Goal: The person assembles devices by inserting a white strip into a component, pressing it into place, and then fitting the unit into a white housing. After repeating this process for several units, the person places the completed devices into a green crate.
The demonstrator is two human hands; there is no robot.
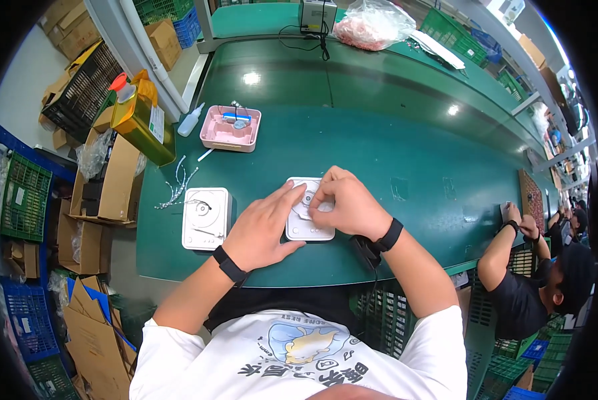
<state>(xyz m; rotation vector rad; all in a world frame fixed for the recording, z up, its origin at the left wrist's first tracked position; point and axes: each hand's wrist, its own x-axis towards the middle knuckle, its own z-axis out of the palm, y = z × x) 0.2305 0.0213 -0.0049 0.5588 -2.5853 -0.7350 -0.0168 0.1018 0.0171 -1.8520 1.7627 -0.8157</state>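
Note:
A white, rounded-square device shaped like a small record player lies on the green table in front of me. My left hand grips its left side, with the fingers over the top face and the thumb at the near edge. Above its round middle my right hand is closed in a pinch; what the fingertips hold is hidden. A second white record-player-shaped device, with a disc and a small arm on its face, lies left of my left hand.
Beyond the second device lie white wires, a pink open casing with parts inside, and a small squeeze bottle. A yellow-green can stands at the table's left edge. A co-worker's hands are at the far right.

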